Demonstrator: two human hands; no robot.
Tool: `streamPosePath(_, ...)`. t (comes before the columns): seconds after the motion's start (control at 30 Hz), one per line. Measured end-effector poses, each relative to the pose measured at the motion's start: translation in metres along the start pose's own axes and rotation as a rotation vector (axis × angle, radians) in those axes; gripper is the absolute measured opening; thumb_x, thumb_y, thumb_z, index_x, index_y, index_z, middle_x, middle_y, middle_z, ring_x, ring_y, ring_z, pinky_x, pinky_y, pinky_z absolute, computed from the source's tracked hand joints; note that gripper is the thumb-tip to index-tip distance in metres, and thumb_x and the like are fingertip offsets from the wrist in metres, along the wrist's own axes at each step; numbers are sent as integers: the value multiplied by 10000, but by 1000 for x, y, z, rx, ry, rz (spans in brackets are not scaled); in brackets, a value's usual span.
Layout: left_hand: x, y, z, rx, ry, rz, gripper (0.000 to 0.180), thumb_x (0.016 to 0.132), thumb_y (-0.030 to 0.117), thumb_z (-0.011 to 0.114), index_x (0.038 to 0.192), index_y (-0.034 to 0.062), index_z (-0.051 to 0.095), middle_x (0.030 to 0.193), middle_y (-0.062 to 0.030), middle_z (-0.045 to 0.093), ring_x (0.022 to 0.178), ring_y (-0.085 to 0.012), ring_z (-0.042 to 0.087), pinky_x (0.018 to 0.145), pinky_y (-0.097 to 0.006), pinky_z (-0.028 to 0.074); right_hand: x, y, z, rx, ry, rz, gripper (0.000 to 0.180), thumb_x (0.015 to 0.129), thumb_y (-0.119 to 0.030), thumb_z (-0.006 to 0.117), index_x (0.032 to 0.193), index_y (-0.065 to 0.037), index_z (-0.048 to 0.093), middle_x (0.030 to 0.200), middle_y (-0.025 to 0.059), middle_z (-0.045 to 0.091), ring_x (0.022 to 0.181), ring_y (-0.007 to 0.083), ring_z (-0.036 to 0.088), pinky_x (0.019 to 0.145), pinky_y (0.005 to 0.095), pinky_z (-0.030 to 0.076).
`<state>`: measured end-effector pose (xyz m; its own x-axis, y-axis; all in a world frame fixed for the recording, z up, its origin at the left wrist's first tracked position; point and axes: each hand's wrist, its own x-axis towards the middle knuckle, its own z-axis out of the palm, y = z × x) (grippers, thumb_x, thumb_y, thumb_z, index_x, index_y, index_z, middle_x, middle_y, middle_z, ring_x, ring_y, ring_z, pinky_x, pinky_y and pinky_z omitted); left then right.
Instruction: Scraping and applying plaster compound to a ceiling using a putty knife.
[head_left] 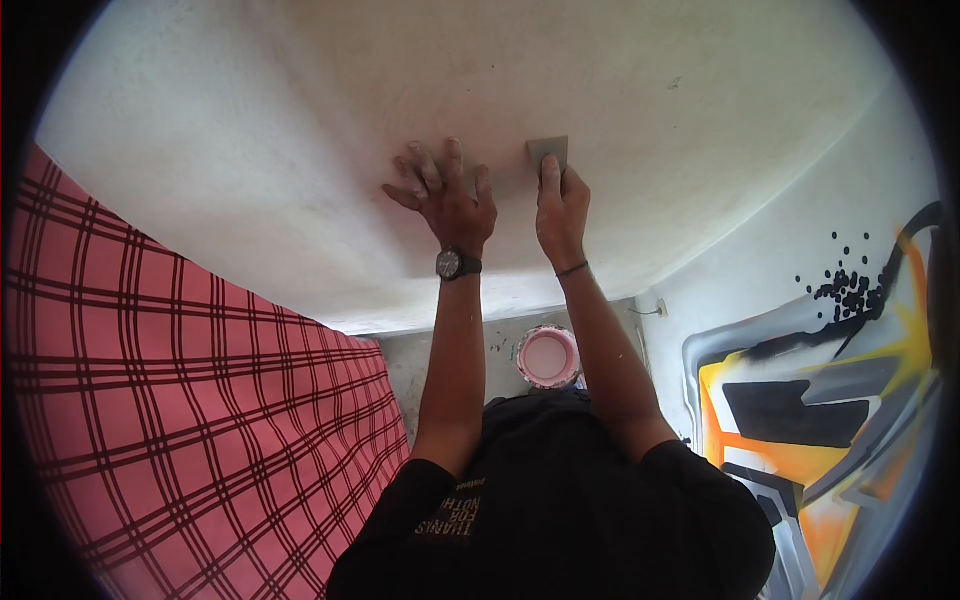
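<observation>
A pale, off-white wall with faint smudges and small marks stretches in front of me. My left hand rests against it, fingers spread and dusted white, holding nothing. Just to its right, my right hand pinches a small flat grey square, its thumb pressed on the near face. The square lies at or against the wall; whether it is a scraper blade or folded sandpaper I cannot tell. Fingers behind the square are mostly hidden. A dark watch sits on my left wrist and a thin dark band on my right.
Below, between my forearms, a pink bucket with a smeared rim stands on the grey floor. Pink cloth with dark checks spreads along the left. On the right runs a side wall with painted graffiti; a small fitting with a cable is near its corner.
</observation>
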<state>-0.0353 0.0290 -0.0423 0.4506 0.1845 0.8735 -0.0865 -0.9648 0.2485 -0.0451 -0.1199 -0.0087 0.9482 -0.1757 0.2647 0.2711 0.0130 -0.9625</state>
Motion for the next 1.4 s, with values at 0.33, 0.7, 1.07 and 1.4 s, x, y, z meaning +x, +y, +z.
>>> streamPosePath(0.33, -3, -5, 32, 110, 260, 27, 546, 909, 500, 528, 1377, 224, 581, 1645, -144, 205, 1517, -428, 109, 1130, -748, 17, -8, 16, 7, 72, 85, -46, 454, 1043, -301, 549, 700, -5, 522, 622, -41, 442, 629, 55, 370, 531, 266, 305)
streamPosePath(0.7, -2, -9, 35, 76, 303, 36, 602, 930, 582, 480, 1417, 232, 533, 1646, -148, 197, 1518, -427, 101, 1127, -744, -6, -3, 22, 10, 132, 107, -38, 486, 1030, -315, 579, 677, 4, 481, 602, -49, 362, 608, 61, 326, 511, 296, 271)
streamPosePath(1.07, -2, -7, 37, 69, 306, 37, 594, 935, 553, 470, 1426, 223, 520, 1644, -159, 197, 1518, -435, 89, 1126, -745, -15, -3, 16, 10, 202, 114, -37, 470, 1034, -300, 574, 681, -2, 486, 597, -57, 389, 617, 52, 332, 513, 283, 272)
streamPosePath(1.4, 0, -12, 36, 87, 305, 33, 571, 933, 535, 476, 1411, 228, 532, 1643, -158, 201, 1517, -435, 94, 1127, -748, -1, -4, 18, 14, 149, 105, -34, 479, 1033, -311, 570, 679, -4, 471, 610, -54, 377, 621, 52, 325, 516, 282, 271)
